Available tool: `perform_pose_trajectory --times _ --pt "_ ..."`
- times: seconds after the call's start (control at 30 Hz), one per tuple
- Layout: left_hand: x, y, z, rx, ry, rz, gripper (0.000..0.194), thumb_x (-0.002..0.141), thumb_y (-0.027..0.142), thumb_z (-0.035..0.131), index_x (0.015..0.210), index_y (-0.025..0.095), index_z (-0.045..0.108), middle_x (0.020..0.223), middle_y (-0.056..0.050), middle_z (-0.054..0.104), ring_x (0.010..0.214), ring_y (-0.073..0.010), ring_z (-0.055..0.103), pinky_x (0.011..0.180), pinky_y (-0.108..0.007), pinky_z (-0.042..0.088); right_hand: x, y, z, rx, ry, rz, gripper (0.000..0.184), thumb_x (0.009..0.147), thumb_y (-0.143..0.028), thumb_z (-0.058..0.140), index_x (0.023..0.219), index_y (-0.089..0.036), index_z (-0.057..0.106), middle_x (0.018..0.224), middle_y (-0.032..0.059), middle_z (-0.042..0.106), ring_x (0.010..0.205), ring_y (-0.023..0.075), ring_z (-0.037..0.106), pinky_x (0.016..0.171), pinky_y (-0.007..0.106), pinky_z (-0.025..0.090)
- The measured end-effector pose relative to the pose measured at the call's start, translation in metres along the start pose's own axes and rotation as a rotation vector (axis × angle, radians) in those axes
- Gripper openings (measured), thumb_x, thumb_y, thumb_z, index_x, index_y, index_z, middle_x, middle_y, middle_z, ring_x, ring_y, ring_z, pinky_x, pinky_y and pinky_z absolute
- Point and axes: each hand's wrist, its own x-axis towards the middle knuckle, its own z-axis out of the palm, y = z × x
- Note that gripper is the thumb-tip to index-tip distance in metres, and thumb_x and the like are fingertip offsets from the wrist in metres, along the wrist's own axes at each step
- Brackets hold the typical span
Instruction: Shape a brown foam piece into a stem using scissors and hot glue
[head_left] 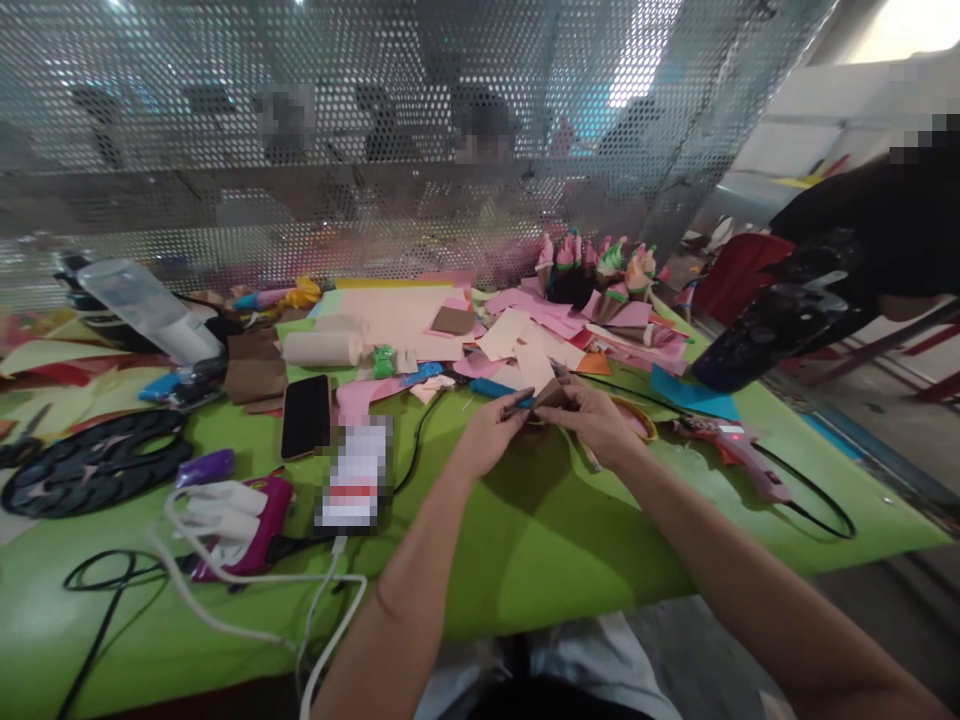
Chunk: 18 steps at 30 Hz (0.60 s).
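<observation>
Both hands meet over the middle of the green table (540,540). My left hand (491,430) and my right hand (596,415) pinch a small brown piece of sheet (549,398) between them; whether it is felt, foam or paper I cannot tell. Just beyond the left fingers lies a blue strip-like thing (491,387), partly hidden. A yellowish ring (643,418), perhaps a tape roll, rests behind my right hand, which covers part of it. Cream sheet pieces (506,335) lie beyond the hands.
A pink glue gun (754,462) with a lit red light lies right. Cone-shaped ice-cream figures (611,260) stand behind. A dark bottle (772,325) is near the right edge. Left are two phones (306,415), a power strip (274,515) with white cables and a clear bottle (150,310).
</observation>
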Motion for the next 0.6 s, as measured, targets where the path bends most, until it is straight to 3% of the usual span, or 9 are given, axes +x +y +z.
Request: perform_pose_trajectory --times 0.2,0.33,0.43,0.6 --pt "-0.002 0.005 -0.002 -0.016 -0.022 -0.04 0.041 0.083 0.025 0.067 0.123 0.015 0.066 0.103 -0.009 0.077 0.093 -0.0211 0.07 0.093 -0.037 0.052 0.002 0.005 -0.001 0.026 0.077 0.007 0.025 0.064 -0.043 0.078 0.062 -0.02 0.069 0.077 0.0027 0.06 0.076 0.02 0.057 0.074 0.034 0.047" --pt "-0.003 0.007 -0.005 0.086 0.008 -0.061 0.022 0.083 0.033 0.067 0.095 0.014 0.071 0.086 -0.007 0.076 0.081 -0.0196 0.069 0.082 -0.033 0.053 0.005 0.011 -0.003 0.055 0.129 0.029 0.025 0.062 -0.042 0.079 0.061 -0.02 0.069 0.073 0.0025 0.062 0.076 0.02 0.056 0.072 0.032 0.046" --pt "-0.003 0.008 -0.005 0.184 0.035 -0.068 0.019 0.084 0.035 0.063 0.08 0.016 0.067 0.078 -0.005 0.073 0.076 -0.0188 0.067 0.078 -0.031 0.052 0.005 0.013 -0.003 0.059 0.135 0.021 0.026 0.062 -0.043 0.08 0.06 -0.02 0.069 0.072 0.0026 0.063 0.075 0.0201 0.056 0.071 0.032 0.045" --pt "-0.003 0.012 -0.002 0.237 0.048 -0.057 0.015 0.085 0.028 0.056 0.075 0.018 0.061 0.073 -0.002 0.07 0.072 -0.0169 0.065 0.073 -0.028 0.049 0.004 0.013 -0.002 0.04 0.133 0.0 0.028 0.065 -0.047 0.079 0.061 -0.021 0.068 0.073 0.0026 0.064 0.077 0.0203 0.057 0.073 0.033 0.046"
